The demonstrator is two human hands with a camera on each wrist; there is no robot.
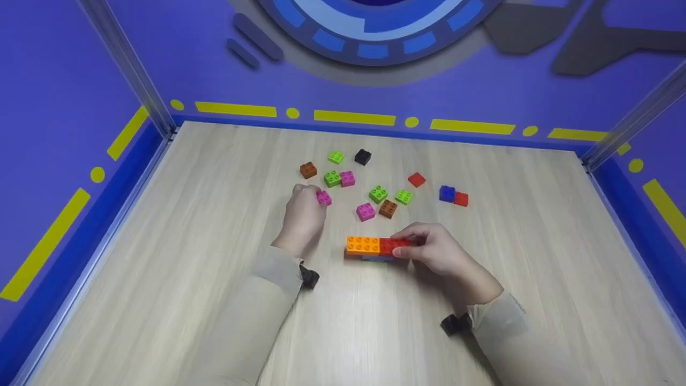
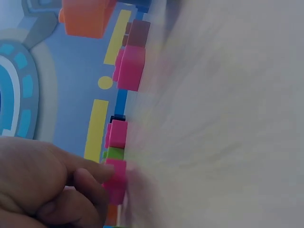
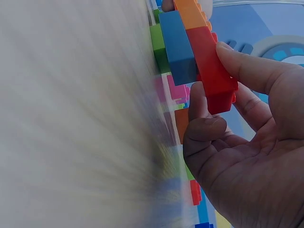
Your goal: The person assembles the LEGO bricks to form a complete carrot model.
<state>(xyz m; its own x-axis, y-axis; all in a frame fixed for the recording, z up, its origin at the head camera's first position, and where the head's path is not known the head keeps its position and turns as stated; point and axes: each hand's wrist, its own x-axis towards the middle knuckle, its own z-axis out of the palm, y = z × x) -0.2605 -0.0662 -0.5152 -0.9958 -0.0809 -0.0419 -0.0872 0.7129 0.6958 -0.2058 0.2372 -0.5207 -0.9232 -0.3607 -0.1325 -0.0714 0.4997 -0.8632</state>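
Observation:
On the wooden table, my left hand pinches a small pink brick, which rests on or just above the surface. In the left wrist view the fingertips close on that pink brick. My right hand pinches the red end of a long brick stack, orange on the left and red on the right, with a blue brick under it. The right wrist view shows thumb and fingers round the red brick, with the blue brick below.
Several loose bricks lie beyond the hands: brown, green, black, a green and pink pair, pink, brown, red, blue beside red. Purple walls enclose the table.

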